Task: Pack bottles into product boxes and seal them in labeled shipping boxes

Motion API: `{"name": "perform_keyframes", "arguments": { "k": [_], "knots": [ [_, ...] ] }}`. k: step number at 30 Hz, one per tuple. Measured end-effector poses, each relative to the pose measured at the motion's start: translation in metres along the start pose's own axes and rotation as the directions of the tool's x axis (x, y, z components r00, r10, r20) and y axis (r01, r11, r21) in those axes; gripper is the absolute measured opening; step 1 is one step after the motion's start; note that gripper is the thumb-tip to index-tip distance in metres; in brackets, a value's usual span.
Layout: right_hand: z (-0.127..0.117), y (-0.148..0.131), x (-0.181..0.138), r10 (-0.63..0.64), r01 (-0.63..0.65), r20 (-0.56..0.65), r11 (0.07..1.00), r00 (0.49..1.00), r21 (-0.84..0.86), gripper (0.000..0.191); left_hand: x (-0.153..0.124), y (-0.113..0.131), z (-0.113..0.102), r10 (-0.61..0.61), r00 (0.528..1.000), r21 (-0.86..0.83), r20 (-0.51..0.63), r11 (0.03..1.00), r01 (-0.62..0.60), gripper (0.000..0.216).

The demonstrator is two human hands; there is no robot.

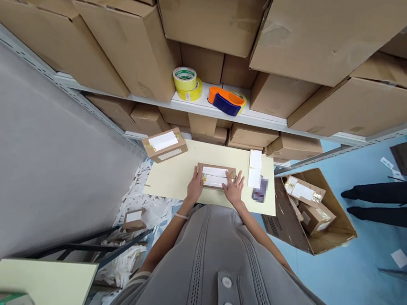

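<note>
A small cardboard box (217, 167) lies on the pale yellow table (171, 184) in front of me, with white labels (213, 179) on its top. My left hand (195, 185) rests against the box's left end, fingers stretched out. On the right end, my right hand (234, 190) lies with its fingers spread, the fingertips on the label and the box edge. Right of that hand are a strip of white labels (254, 169) and a phone-like dark item (260, 190), blurred out. A second labelled cardboard box (165, 145) sits at the table's back left corner.
Above the table, a shelf (197, 105) carries yellow tape rolls (190, 90), an orange and blue tape dispenser (225, 101) and several cardboard boxes (209, 16). An open carton (342, 228) with parcels stands at right, near a person's dark-clothed legs (386, 202). Paper scraps (130, 196) litter the left floor.
</note>
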State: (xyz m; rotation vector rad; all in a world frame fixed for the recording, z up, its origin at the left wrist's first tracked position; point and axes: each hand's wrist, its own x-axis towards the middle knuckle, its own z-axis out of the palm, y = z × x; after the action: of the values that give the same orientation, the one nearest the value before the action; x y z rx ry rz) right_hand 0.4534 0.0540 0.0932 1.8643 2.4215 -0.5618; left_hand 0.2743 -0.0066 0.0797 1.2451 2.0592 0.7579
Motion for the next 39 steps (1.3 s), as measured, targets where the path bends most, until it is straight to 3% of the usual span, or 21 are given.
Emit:
{"name": "perform_keyframes", "arguments": {
  "k": [4,10,16,19,21,23,27,31,34,36,39],
  "knots": [
    [-0.001,-0.006,-0.002,0.130,-0.143,0.116,0.983,0.985,0.119,0.067,0.001,-0.002,-0.002,0.008,1.000,0.020,0.003,1.000,-0.008,0.059],
    [-0.003,-0.020,0.003,0.192,-0.215,0.152,0.965,0.970,0.149,0.073,0.001,-0.010,-0.006,0.042,0.999,0.023,-0.028,0.999,-0.041,0.060],
    [0.000,-0.022,-0.006,0.168,-0.199,0.190,0.967,0.967,0.157,0.082,0.004,-0.023,-0.011,0.135,0.991,0.052,0.001,0.990,-0.135,0.058],
    [0.000,-0.018,-0.009,0.152,-0.182,0.192,0.973,0.969,0.145,0.080,0.003,-0.019,-0.011,0.122,0.992,0.177,0.029,0.976,-0.125,0.060],
    [-0.001,-0.016,-0.009,0.153,-0.178,0.182,0.975,0.971,0.133,0.079,0.001,-0.011,-0.006,0.140,0.990,0.322,-0.026,0.939,-0.124,0.060],
    [-0.001,-0.015,-0.008,0.151,-0.173,0.165,0.977,0.975,0.126,0.078,-0.003,-0.002,0.002,0.239,0.970,0.450,-0.037,0.871,-0.197,0.063],
    [-0.001,-0.015,-0.009,0.144,-0.162,0.140,0.979,0.980,0.124,0.074,-0.007,0.008,0.023,0.431,0.882,0.516,0.192,0.720,-0.464,0.083],
    [-0.003,-0.015,-0.011,0.131,-0.146,0.115,0.980,0.985,0.137,0.072,-0.003,0.000,0.037,0.446,0.867,0.561,0.221,0.670,-0.487,0.082],
    [-0.020,-0.019,-0.003,0.110,-0.109,-0.002,0.985,0.994,0.132,0.059,0.001,-0.007,0.040,0.455,0.867,0.587,0.203,0.653,-0.479,0.077],
    [-0.047,-0.028,0.010,0.057,-0.033,-0.143,0.985,0.988,0.171,0.049,0.001,-0.008,0.039,0.452,0.869,0.589,0.201,0.653,-0.476,0.077],
    [-0.110,-0.050,0.044,-0.150,0.248,-0.368,0.940,0.918,0.235,0.048,0.002,-0.006,0.038,0.443,0.873,0.575,0.204,0.667,-0.473,0.076]
  ]
}}
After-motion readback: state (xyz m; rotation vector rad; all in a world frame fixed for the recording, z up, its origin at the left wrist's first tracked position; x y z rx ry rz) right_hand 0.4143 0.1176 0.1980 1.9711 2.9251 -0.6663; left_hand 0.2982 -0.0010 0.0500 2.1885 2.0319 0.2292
